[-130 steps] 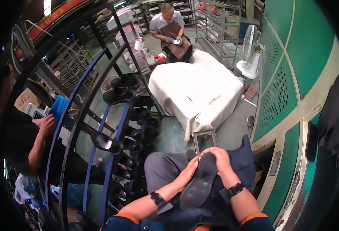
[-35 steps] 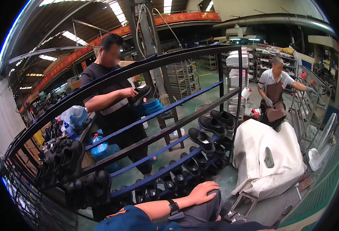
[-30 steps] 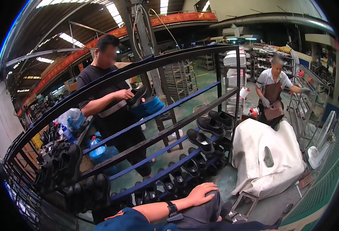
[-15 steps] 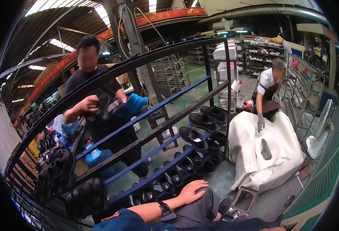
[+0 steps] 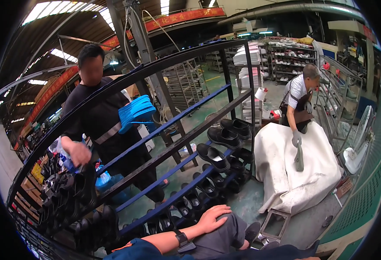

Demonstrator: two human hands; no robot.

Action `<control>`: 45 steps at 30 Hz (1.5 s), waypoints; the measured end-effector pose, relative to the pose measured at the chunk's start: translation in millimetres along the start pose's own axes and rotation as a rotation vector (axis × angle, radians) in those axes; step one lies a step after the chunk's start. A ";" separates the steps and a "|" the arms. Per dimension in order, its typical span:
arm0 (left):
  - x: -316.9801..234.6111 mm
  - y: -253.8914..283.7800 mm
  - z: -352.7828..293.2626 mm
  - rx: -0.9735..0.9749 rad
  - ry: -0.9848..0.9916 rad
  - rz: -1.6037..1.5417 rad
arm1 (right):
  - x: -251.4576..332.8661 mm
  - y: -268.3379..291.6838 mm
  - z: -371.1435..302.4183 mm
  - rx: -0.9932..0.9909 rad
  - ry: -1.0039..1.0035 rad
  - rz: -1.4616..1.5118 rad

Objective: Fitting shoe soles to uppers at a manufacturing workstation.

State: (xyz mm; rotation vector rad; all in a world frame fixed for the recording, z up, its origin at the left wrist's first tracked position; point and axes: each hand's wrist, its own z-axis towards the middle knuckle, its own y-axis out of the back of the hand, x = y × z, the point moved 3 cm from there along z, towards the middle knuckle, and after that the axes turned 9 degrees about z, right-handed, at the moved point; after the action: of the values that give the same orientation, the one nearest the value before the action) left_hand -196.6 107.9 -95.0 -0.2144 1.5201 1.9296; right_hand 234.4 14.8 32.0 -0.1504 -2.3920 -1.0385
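Beside a rack point(image 5: 173, 147) of black shoes point(image 5: 213, 157), the left hand point(image 5: 213, 218) rests released, fingers spread, on the wearer's grey-trousered knee point(image 5: 225, 234). The right hand is out of view.

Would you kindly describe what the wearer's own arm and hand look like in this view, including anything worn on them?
Only the left arm shows. The left hand is bare, without a glove. A black wristwatch with a dark strap sits at the wrist. The forearm is bare up to a dark blue short sleeve with an orange trim edge. The right hand is out of view.
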 end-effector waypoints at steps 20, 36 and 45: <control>1.4 2.4 3.7 -0.009 -0.008 -0.012 | 0.1 2.7 3.0 -0.007 0.020 0.017; -1.4 0.5 0.4 -0.013 0.012 -0.013 | -3.2 -1.4 -0.7 0.045 0.058 -0.067; -2.0 9.9 1.6 -0.039 0.017 0.012 | -6.2 -1.8 5.0 0.070 0.057 -0.090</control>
State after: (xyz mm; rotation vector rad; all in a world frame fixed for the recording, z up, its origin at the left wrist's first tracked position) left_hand -200.5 107.5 -85.6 -0.2392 1.4988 1.9726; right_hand 237.1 17.7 24.9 0.0110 -2.3989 -0.9841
